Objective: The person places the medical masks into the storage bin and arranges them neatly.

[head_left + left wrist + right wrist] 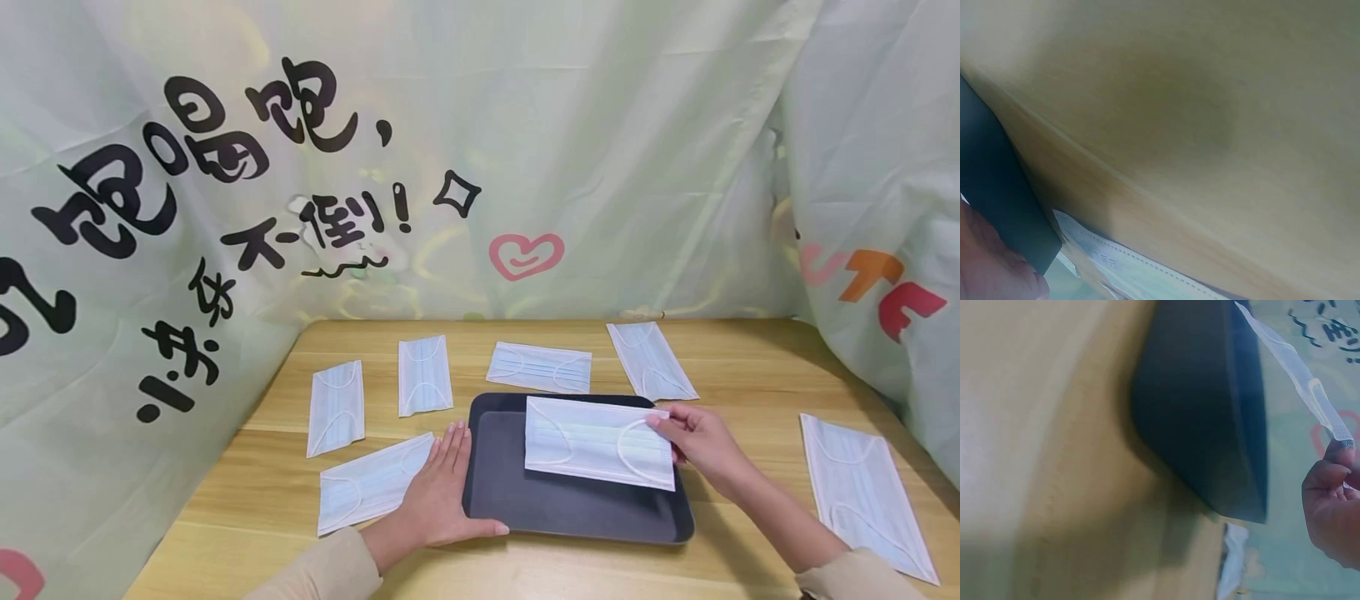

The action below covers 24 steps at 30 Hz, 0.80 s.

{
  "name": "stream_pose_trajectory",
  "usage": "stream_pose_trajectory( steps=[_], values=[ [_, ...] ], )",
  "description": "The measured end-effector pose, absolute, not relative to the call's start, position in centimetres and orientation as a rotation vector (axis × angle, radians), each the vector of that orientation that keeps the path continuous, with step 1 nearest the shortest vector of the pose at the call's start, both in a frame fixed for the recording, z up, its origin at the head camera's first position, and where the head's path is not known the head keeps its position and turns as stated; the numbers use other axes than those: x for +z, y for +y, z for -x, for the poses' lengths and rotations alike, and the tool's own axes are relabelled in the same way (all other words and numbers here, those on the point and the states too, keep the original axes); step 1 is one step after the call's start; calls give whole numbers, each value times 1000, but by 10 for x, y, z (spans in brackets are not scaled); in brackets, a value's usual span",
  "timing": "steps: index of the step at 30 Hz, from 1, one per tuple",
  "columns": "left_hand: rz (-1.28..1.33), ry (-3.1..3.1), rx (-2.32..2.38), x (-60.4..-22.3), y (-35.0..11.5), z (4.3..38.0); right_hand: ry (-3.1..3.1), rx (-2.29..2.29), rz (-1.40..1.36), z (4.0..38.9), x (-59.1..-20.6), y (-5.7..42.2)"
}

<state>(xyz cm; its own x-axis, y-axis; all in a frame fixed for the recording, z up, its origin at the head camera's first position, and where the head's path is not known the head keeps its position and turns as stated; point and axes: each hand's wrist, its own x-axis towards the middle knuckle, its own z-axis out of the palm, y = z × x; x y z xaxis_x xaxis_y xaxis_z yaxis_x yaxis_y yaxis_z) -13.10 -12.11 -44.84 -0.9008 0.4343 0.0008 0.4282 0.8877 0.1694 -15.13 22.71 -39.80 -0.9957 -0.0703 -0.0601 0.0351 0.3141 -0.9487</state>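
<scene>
A white and pale blue face mask (592, 442) hangs over the dark grey tray (495, 500), pinched at its right end by my right hand (705, 442). In the right wrist view the mask (1297, 375) shows nearly edge-on, raised above the tray's rim. My left hand (438, 492) lies at the tray's left side, fingers straight along the wall and thumb stretched toward the front edge. Partly behind that hand lies another face mask (367, 487) on the table.
Several more masks lie on the wooden table (247, 517): an upright one (335, 408) at left, others behind the tray, including a sideways mask (540, 367), and a slanted mask (866, 496) at far right. A printed curtain (600, 167) surrounds the back and sides.
</scene>
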Motion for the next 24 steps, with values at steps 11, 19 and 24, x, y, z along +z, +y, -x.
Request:
stream_pose_trajectory(
  steps=[11,19,24],
  values=[
    [-694,3000,287,-448,-122,131,2533,-1605,68,160,-412,212],
    [-698,2994,315,-448,-123,130,2804,-1285,223,166,-412,202],
    [-703,3005,318,-448,-122,130,2936,-1095,266,170,-415,197]
  ],
)
